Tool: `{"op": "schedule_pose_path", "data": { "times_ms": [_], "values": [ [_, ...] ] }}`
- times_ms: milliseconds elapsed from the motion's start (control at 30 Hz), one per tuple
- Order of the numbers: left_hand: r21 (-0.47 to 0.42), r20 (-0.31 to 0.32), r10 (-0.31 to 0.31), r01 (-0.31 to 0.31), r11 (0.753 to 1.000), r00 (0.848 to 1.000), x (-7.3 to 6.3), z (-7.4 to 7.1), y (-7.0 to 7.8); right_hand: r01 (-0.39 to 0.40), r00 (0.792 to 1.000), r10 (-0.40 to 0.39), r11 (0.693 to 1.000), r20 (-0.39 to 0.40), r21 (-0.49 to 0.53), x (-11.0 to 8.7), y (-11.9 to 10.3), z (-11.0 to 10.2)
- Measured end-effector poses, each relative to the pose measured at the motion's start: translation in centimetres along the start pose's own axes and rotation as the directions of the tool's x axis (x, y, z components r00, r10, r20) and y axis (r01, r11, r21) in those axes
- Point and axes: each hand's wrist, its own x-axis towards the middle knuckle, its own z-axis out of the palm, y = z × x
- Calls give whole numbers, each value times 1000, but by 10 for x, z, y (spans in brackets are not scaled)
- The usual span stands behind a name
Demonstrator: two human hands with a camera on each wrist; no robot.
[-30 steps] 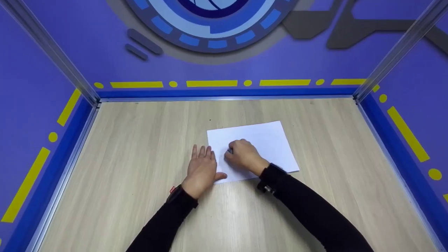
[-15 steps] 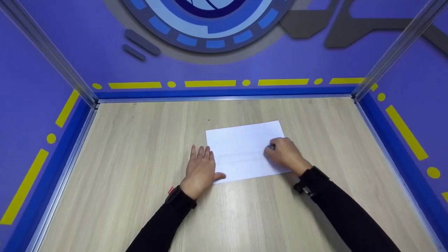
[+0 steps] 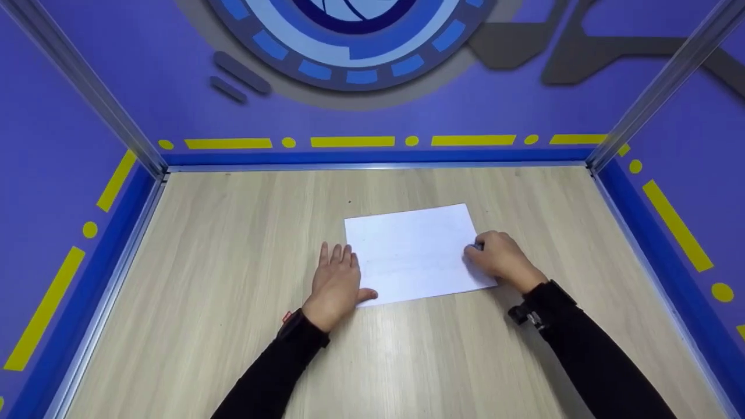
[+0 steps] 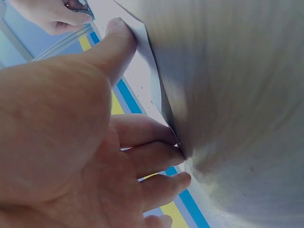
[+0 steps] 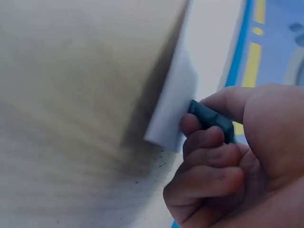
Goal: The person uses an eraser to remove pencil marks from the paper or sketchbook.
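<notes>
A sheet of white paper (image 3: pixel 413 250) lies slightly askew on the wooden table, with faint smudges and small specks on it. My left hand (image 3: pixel 333 288) rests at its left edge, fingers straight, thumb on the lower left corner. At the right edge of the sheet, my right hand (image 3: pixel 505 260) pinches a small dark teal eraser (image 5: pixel 213 121) between thumb and curled fingers. In the head view the hand covers most of the eraser. The left wrist view shows the paper's edge slightly raised beside the thumb (image 4: pixel 118 40).
Dark crumbs (image 5: pixel 163 165) are scattered by the paper's corner in the right wrist view. A tiny dark speck (image 3: pixel 350 202) lies on the table (image 3: pixel 244 233) behind the sheet. Blue panels (image 3: pixel 372 125) with yellow dashes and metal posts enclose the back and sides.
My right hand has moved rightward with the eraser, from the left-middle of the paper to its right edge. The left hand has stayed in place on the sheet.
</notes>
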Motion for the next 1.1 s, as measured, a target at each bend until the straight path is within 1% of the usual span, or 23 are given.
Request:
{"op": "schedule_pose_path", "data": {
  "times_ms": [67, 133, 200, 333, 500, 633, 767, 867, 1000, 1100],
  "values": [
    [-2, 5, 0, 0, 1000, 1000, -1, 0, 0, -2, 1000, 2, 999, 16, 40, -2, -1, -2],
    [1, 3, -1, 1, 1000, 1000, -1, -1, -1, 16, 1000, -17, 997, 21, 77, -4, -2, -3],
    [2, -1, -3, 3, 1000, 1000, -1, -2, -2, 43, 999, -44, 995, 14, 89, -5, -5, -4],
    [-1, -7, -2, 2, 1000, 1000, -2, -2, -4, 57, 998, -57, 993, -1, 103, -5, -10, -4],
    [-34, -8, 15, -15, 999, 1000, -3, -1, -4, 45, 999, -46, 995, 8, 94, -2, -19, -1],
    [-77, -27, 25, -27, 997, 999, -2, -3, -6, 36, 999, -38, 995, 22, 88, 1, -28, 2],
    [-95, -53, 20, -25, 995, 998, -2, -5, -10, 52, 998, -55, 995, 33, 83, 5, -37, 6],
    [-118, -52, 23, -29, 993, 998, -2, -7, -11, 62, 997, -66, 996, 49, 68, 7, -44, 8],
    [-159, -44, 23, -29, 987, 999, -1, -8, -13, 31, 996, -36, 998, 79, 55, 9, -52, 11],
    [-163, -45, 21, -28, 986, 999, 0, -7, -14, 10, 995, -15, 999, 102, 51, 12, -61, 14]
  ]
}}
